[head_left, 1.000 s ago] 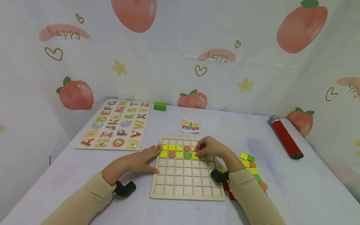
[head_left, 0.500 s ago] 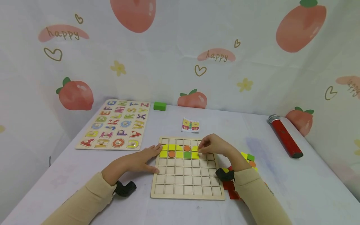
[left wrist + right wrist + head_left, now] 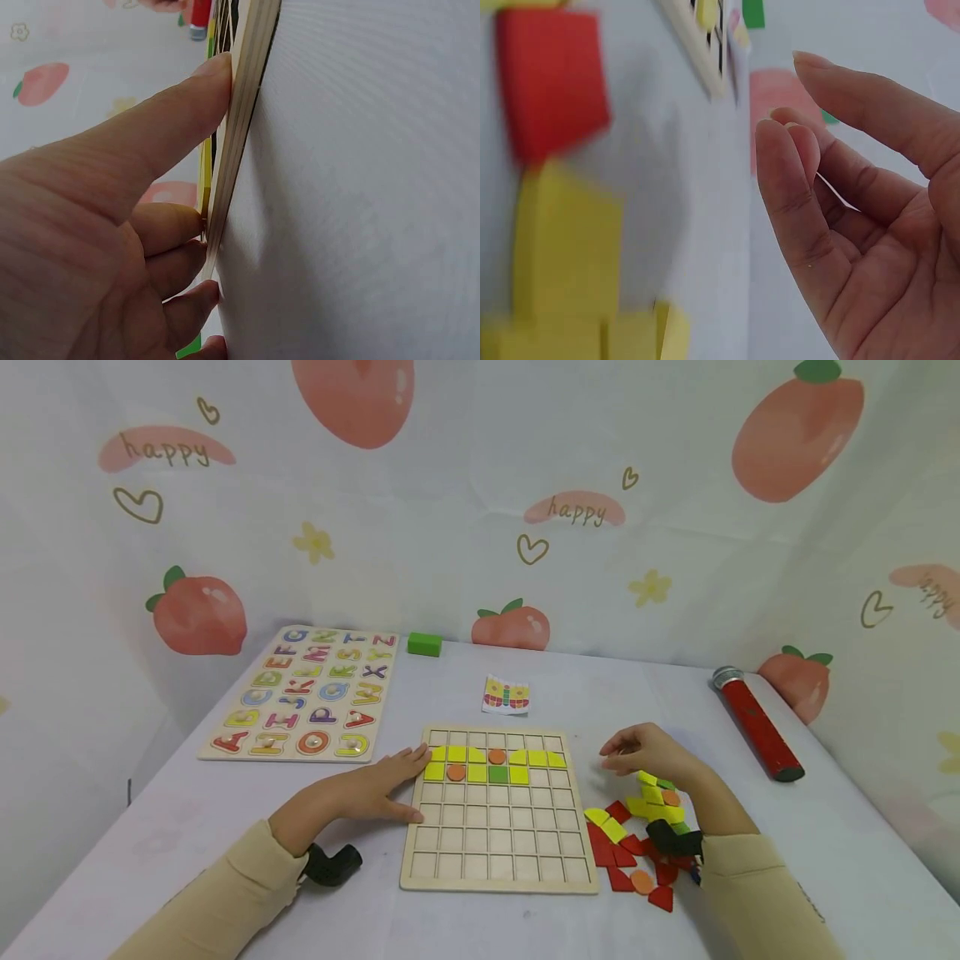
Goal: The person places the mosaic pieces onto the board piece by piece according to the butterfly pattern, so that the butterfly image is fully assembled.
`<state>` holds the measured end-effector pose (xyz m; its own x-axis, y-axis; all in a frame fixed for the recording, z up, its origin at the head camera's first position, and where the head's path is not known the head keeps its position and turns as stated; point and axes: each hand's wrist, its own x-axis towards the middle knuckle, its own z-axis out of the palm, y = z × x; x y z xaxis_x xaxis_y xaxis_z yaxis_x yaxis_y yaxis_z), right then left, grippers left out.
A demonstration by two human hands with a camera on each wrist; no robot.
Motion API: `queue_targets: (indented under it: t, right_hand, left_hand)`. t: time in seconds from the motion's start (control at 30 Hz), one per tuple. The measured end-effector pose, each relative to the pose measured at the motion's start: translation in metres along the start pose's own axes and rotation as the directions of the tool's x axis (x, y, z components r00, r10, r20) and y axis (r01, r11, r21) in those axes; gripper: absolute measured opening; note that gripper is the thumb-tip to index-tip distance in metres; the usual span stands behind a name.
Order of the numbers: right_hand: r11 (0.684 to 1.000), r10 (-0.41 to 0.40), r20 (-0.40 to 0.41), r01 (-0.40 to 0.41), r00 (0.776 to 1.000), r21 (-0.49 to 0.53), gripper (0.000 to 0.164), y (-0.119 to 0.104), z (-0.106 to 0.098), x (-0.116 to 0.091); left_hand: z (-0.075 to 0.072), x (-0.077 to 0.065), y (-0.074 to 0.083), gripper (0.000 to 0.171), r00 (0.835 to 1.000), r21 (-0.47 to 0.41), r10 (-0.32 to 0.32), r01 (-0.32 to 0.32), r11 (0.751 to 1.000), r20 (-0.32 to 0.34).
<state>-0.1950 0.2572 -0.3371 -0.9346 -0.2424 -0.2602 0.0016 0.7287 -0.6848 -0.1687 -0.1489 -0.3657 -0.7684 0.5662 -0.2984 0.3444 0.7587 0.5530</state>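
Observation:
A wooden grid board (image 3: pixel 498 839) lies in the middle of the table. Yellow, orange and green tiles fill much of its second and third rows, among them a green square (image 3: pixel 498 774). My left hand (image 3: pixel 367 792) rests against the board's left edge, its thumb (image 3: pixel 180 109) and fingertips touching the rim. To the right of the board, my right hand (image 3: pixel 656 758) hovers above the loose tiles with nothing in it; the right wrist view shows its thumb and fingers apart. Yellow tiles (image 3: pixel 574 247) and a red tile (image 3: pixel 555 79) lie near it.
A pile of red, yellow, orange and green tiles (image 3: pixel 619 880) lies right of the board. A butterfly pattern card (image 3: pixel 506 695) is behind it. An alphabet puzzle (image 3: pixel 300 693), a green block (image 3: pixel 424 645) and a red microphone (image 3: pixel 759 724) stand around the table.
My right hand has left the board and moved right, over the loose tiles. Yellow tiles at the right end of the second row are now uncovered. My left hand stays put.

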Motion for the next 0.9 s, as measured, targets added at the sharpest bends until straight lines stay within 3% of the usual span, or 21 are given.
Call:
queue_targets:
  t: [0.23,0.53,0.67,0.9]
  right_hand:
    - [0.999,0.031,-0.025,-0.032,0.999,-0.034,0.034,0.025,-0.012,-0.019]
    - [0.991,0.128,-0.038,-0.129,0.991,-0.017,0.039,0.055,-0.021,-0.037]
    - [0.992,0.127,-0.047,-0.128,0.991,-0.017,0.040,0.064,-0.026,-0.044]
    - [0.981,0.193,-0.064,-0.195,0.979,-0.026,0.041,0.072,-0.029,-0.050]
  left_hand:
    - [0.001,0.000,0.000,0.095,1.000,-0.002,-0.011,0.011,1.000,-0.002]
    - [0.001,0.000,-0.001,0.095,1.000,-0.012,-0.011,0.011,1.000,-0.004]
    - [0.000,0.000,-0.001,0.095,1.000,-0.005,-0.007,0.007,1.000,-0.004]
    - [0.000,0.000,0.000,0.096,1.000,-0.019,-0.003,0.003,1.000,-0.002]
